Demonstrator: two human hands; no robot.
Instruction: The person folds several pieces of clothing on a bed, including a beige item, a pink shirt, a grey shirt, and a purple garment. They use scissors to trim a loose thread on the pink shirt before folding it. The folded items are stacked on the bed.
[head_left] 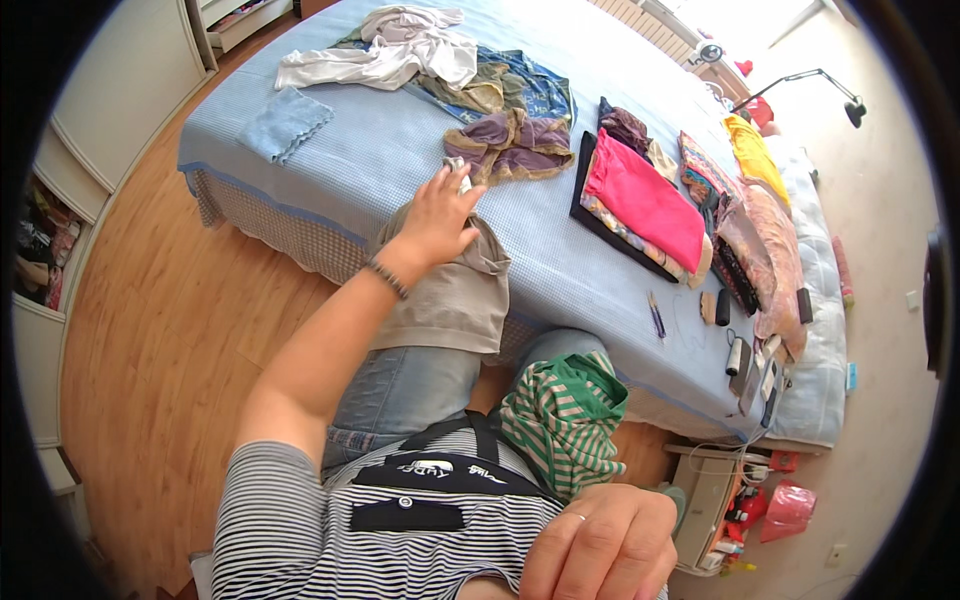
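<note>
My left hand (437, 215) reaches over a beige-grey cloth garment (450, 300) draped across my left knee at the bed's edge. Its fingers are spread, and a small white item (464, 183) shows at the fingertips; I cannot tell whether they grip it. Raised close in front of me at the lower edge, my right hand (605, 545) is curled with fingers pressed together. What it holds, if anything, is hidden. A green-and-white striped garment (565, 415) lies bunched on my right thigh. Just beyond my left hand, a purple garment with brownish trim (515, 145) lies on the bed.
White clothing (385, 50), blue patterned fabric (540, 85) and a small light-blue cloth (285, 125) lie on the blue bedspread (350, 165). Right of them are a folded pink garment (645, 195), a pen-like item (656, 315) and several small devices. A low drawer unit (700, 500) stands at right.
</note>
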